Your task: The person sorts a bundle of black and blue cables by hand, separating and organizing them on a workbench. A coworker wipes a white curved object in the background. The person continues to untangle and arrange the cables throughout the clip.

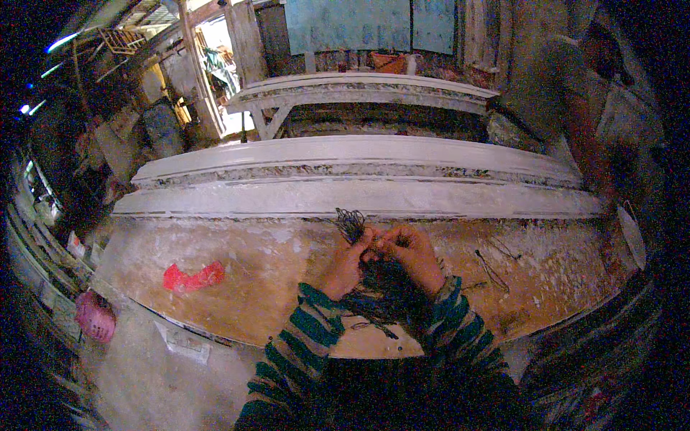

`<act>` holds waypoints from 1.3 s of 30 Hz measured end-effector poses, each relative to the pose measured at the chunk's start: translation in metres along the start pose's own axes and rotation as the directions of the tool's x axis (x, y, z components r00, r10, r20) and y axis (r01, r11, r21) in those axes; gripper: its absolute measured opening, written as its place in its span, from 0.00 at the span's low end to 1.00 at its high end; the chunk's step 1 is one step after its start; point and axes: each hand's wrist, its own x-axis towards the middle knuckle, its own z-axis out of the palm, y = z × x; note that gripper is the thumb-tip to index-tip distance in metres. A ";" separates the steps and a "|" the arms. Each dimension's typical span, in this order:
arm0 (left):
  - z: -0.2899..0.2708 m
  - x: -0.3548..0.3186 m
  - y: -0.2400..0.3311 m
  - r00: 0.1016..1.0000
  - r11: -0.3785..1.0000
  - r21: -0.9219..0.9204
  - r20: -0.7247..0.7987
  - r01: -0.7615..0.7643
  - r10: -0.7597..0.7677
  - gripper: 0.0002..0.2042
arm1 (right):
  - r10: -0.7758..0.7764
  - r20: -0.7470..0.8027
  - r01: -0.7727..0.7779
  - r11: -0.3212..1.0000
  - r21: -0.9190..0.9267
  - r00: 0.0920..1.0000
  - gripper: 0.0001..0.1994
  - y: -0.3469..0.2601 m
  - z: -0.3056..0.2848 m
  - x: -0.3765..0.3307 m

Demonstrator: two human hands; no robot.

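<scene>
In front of me both hands are close together above a wooden work board [259, 244]. My left hand [346, 267] is closed around a small bundle of dark, looped strands [350, 225] that fans out above the fingers; whether they are wire or fibre I cannot tell. My right hand [415, 257] is pinched beside the left fingertips, and what it grips is too small to make out. Beneath the hands lies a tangled dark pile of similar strands [392, 287], with loose ends near the board's front edge. A thin dark loop [494, 273] lies to the right.
A red scrap [192, 276] lies on the board's left. Beyond stretch long white moulded strips [359, 154] and a white bench [287, 90]. A pink basket-like object [95, 316] is at the lower left. Another person [575, 93] stands at the right, one arm reaching down.
</scene>
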 end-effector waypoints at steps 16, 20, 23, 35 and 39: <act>-0.014 0.004 0.025 0.921 0.969 -0.075 -0.336 -0.235 0.197 0.14 | 0.213 0.435 0.093 0.808 -0.582 0.875 0.09 0.014 -0.077 0.005; -0.014 0.004 0.023 0.939 0.967 -0.152 -0.312 -0.203 0.148 0.14 | 0.126 0.328 0.086 0.823 -0.561 0.936 0.09 -0.001 -0.071 0.003; -0.013 0.006 0.019 0.961 0.952 -0.252 -0.256 -0.172 0.105 0.15 | 0.133 0.235 -0.041 0.932 -0.360 0.963 0.09 -0.008 -0.064 0.004; 0.003 -0.009 0.009 0.984 0.992 0.064 0.128 0.113 -0.120 0.16 | -0.002 0.032 -0.001 0.995 0.100 0.999 0.06 -0.007 -0.038 0.006; 0.015 -0.013 0.008 0.984 0.975 0.206 0.136 0.084 -0.113 0.17 | 0.022 0.006 -0.023 0.991 0.133 1.000 0.06 -0.010 -0.028 0.003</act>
